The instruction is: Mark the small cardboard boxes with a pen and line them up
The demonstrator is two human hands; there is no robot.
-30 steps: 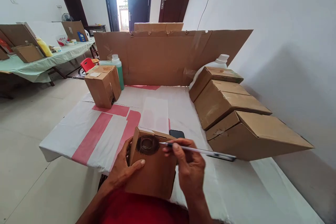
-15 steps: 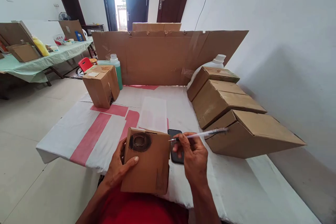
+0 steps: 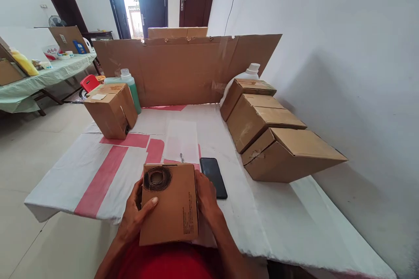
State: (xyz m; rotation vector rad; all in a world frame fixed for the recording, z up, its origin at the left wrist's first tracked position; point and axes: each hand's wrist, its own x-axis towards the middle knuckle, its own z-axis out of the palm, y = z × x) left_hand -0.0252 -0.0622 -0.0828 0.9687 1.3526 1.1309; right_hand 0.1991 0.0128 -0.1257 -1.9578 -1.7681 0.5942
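Note:
I hold a small cardboard box against the near table edge, between both hands. Its top face carries a dark scribbled ring near the left corner. My left hand grips the box's left side, thumb on top. My right hand presses the box's right side. A pen tip sticks up just behind the box; whether my right hand grips the pen is hidden. A black phone lies flat just right of the box.
Three closed cardboard boxes lean in a row along the right wall, a white jug behind them. Another box and a green bottle stand back left. A cardboard screen walls the table's far edge. The white and red cloth covers the table.
My right hand, which held the pen over the box's ring, has dropped to the box's right side. The pen now shows only as a tip behind the box. The view shifted right.

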